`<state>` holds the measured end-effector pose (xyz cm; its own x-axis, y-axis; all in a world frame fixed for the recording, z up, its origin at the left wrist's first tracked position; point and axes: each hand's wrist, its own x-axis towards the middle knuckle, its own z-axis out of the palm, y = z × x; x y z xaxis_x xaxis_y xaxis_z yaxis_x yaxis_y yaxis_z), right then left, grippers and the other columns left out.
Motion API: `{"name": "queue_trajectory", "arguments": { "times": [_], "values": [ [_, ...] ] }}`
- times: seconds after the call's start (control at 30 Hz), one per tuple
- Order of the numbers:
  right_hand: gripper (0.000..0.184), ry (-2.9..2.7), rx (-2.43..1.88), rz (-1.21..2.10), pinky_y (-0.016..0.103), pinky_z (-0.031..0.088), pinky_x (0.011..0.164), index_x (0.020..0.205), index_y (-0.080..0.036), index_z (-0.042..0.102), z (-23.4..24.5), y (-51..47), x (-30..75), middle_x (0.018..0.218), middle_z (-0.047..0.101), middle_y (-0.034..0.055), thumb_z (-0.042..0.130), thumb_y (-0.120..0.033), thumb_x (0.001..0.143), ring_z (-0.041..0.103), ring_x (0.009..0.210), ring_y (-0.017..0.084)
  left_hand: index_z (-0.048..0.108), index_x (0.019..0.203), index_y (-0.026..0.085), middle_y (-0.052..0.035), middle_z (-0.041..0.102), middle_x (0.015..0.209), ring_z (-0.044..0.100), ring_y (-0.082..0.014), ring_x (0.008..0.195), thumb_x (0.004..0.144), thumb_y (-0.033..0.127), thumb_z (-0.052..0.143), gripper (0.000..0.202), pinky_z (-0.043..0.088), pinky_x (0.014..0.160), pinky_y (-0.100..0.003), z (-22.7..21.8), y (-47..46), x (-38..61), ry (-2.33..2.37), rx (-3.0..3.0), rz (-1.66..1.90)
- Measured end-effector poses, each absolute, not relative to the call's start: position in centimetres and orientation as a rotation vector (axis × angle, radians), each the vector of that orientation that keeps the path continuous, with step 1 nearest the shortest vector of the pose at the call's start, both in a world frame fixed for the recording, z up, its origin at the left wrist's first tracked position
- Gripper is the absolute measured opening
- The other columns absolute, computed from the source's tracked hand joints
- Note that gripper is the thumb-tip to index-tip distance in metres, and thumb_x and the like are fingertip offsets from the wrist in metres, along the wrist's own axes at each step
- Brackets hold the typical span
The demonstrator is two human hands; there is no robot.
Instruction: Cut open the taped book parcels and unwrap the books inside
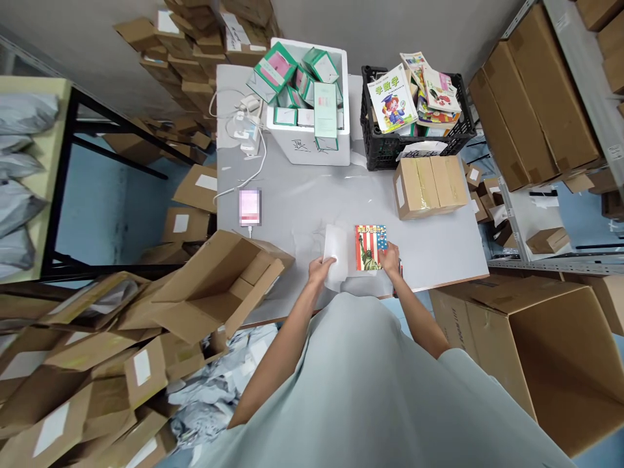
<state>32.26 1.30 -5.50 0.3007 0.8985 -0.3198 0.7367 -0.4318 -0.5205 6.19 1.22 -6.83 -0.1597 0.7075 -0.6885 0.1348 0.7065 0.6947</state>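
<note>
My right hand (390, 257) grips the right edge of a book (369, 248) whose cover has red and white stripes, a starred blue patch and the Statue of Liberty. To its left, my left hand (320, 269) pinches the lower left part of a white sheet or thin packet (336, 246); which of these it is, I cannot tell. Crumpled clear plastic lies around this white piece. Both are over the grey table (312, 195) near its front edge. Something dark and red, mostly hidden, shows beside my right wrist.
A white foam box (309, 155) of green boxes and a black crate (385, 153) of books stand at the back. A taped carton (429, 188) sits on the right, a charging phone (250, 208) on the left. Open cartons (219, 286) crowd the left; a large one (517, 325) stands right.
</note>
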Motion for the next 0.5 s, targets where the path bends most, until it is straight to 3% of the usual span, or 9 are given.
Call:
{"name": "queue_trajectory", "arguments": {
  "times": [0.1,0.27,0.37,0.5],
  "values": [
    [0.052,-1.334,-2.193,1.008,0.045,0.048,0.123,0.149,-0.007,0.065,-4.3,1.4,30.3,0.155,0.066,0.0259,0.052,-0.031,0.104,0.063,0.143,0.030,0.079,0.108,0.015,-0.0102,0.083,0.098,0.078,-0.0262,0.089,0.077,0.048,0.076,0.045,0.060,0.070,-0.031,-4.3,1.7,4.6,1.622,0.673,0.654],
    [0.061,-1.082,-1.668,1.624,0.042,0.060,0.111,0.160,-0.019,0.059,-0.4,1.1,25.1,0.161,0.064,0.0168,0.051,-0.055,0.111,0.070,0.137,0.028,0.080,0.109,0.014,-0.0125,0.083,0.104,0.080,-0.0311,0.105,0.077,0.056,0.079,0.053,0.065,0.086,-0.037,0.7,1.7,2.0,1.408,0.688,0.817],
    [0.065,-1.006,-1.355,1.793,0.041,0.063,0.105,0.159,-0.024,0.060,2.2,0.9,22.4,0.153,0.070,0.0128,0.053,-0.066,0.109,0.073,0.131,0.028,0.080,0.111,0.013,-0.0149,0.083,0.105,0.080,-0.0348,0.106,0.073,0.061,0.086,0.062,0.066,0.088,-0.041,2.8,1.3,1.0,1.308,0.693,0.810],
    [0.064,-0.932,-1.173,1.762,0.042,0.064,0.105,0.139,-0.023,0.072,3.8,1.1,20.2,0.131,0.081,0.0097,0.080,-0.067,0.093,0.077,0.120,0.029,0.073,0.134,0.013,-0.0174,0.082,0.121,0.078,-0.0355,0.112,0.077,0.064,0.086,0.078,0.065,0.093,-0.042,3.5,0.4,0.6,1.355,0.765,0.797]
  ]
}}
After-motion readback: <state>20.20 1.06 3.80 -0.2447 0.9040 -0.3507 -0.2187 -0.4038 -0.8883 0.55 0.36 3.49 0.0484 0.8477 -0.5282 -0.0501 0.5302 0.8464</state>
